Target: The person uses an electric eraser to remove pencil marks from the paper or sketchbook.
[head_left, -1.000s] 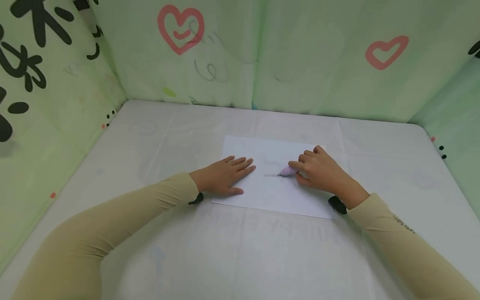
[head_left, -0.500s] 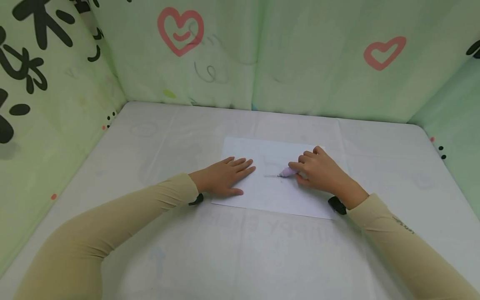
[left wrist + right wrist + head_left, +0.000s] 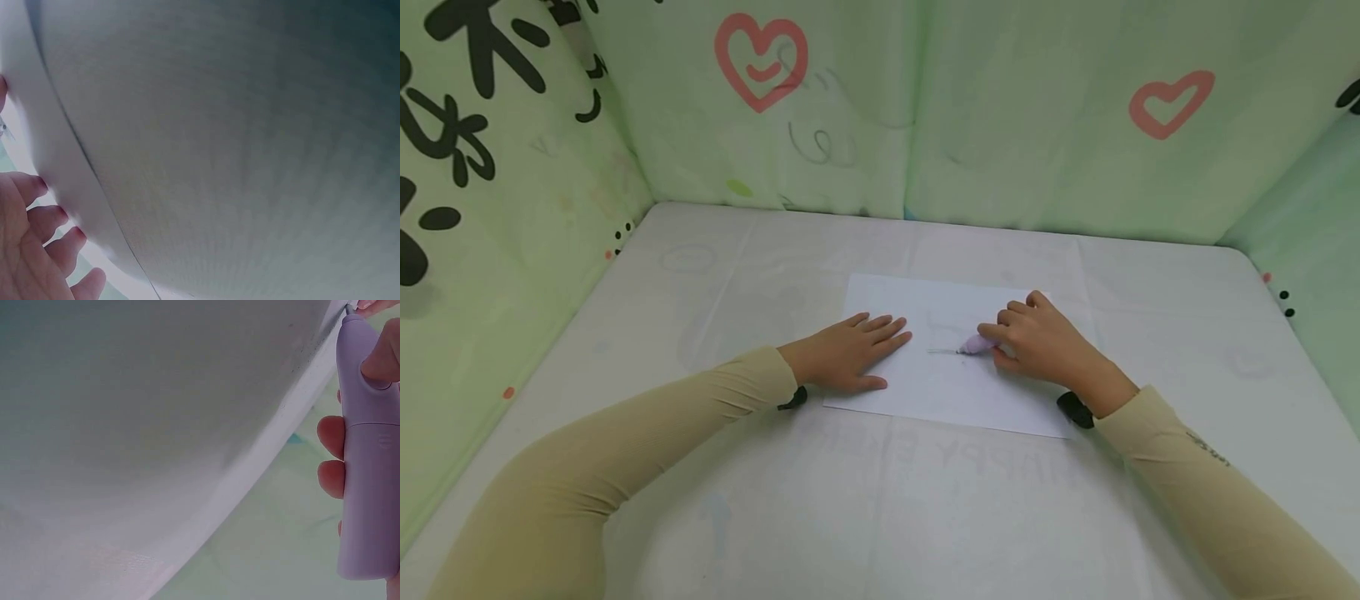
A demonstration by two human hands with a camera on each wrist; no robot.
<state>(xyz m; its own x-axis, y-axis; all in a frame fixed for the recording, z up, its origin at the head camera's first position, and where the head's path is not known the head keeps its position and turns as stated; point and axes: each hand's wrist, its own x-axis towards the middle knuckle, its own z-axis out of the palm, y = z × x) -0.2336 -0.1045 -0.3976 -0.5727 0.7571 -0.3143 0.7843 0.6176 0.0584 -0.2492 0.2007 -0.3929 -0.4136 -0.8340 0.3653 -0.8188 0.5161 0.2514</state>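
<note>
A white sheet of paper lies on the white table, with a short thin grey line and fainter marks near its middle. My right hand grips a lilac electric eraser, its tip down on the paper at the right end of that line. In the right wrist view, the thumb presses the front of the eraser's body and the other fingers wrap behind it. My left hand rests flat with spread fingers on the sheet's left part, holding nothing.
The white-covered table reaches past the sheet on all sides. Green printed curtains stand along its back and sides. Dark wrist cameras sit under the cuffs. Small dark specks lie on the paper near the eraser tip.
Little differs: the eraser tip has shifted very slightly right along the line, while the left hand and the sheet stay in place.
</note>
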